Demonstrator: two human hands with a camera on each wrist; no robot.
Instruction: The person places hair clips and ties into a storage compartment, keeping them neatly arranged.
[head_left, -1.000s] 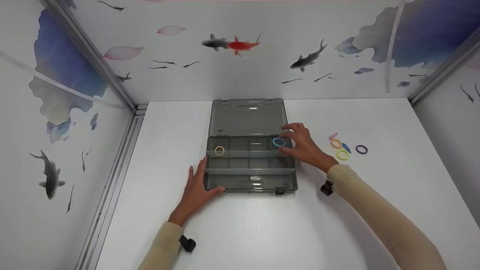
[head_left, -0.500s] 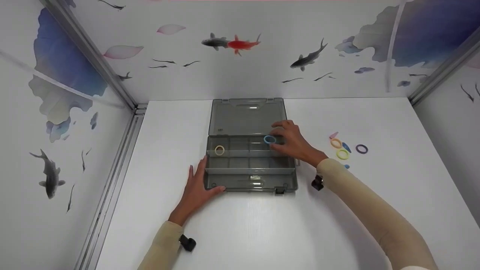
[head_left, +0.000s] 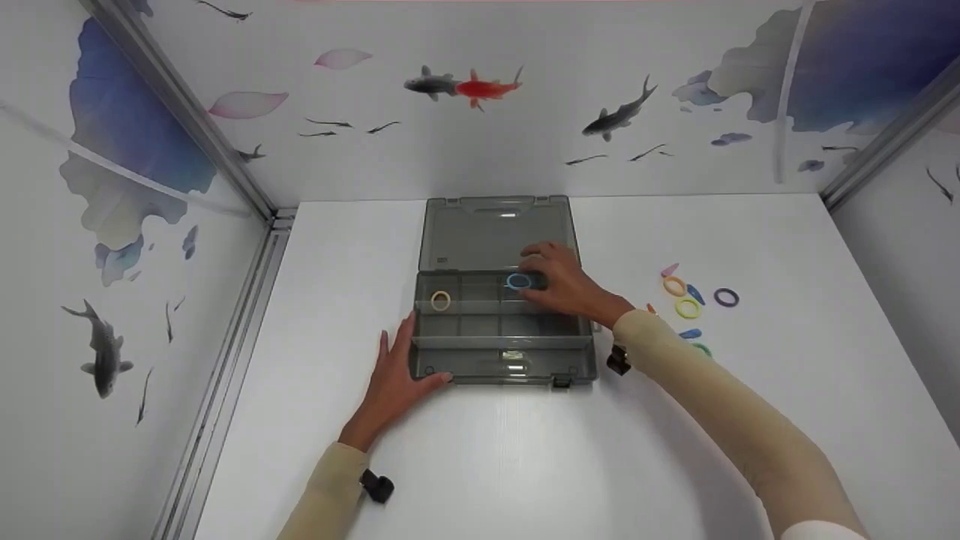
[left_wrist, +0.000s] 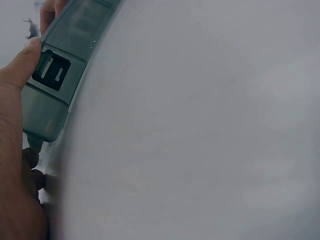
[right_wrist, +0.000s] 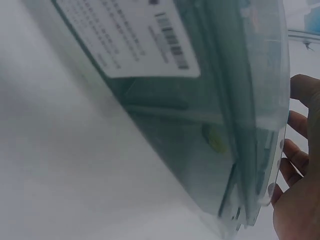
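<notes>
My right hand pinches a light blue ring, apparently a hair tie, between thumb and fingers. It hovers over the back row of a grey see-through compartment box. A tan hair tie sits in the back-left compartment. Around the box's front-left corner lies my left hand, fingers straight along the left side and thumb on the front edge. The left wrist view shows that thumb against the box wall. In the right wrist view the box's labelled side fills much of the picture; the blue ring is hidden there.
Folded back, the box lid lies flat behind it. On the table to the right are an orange ring, a yellow ring, a purple ring, and small pink and blue clips. The right forearm partly covers a green ring.
My right hand has moved left along the back row with the blue hair tie. The forearm's shift uncovers a blue clip and part of a green ring. My left hand stays in place.
</notes>
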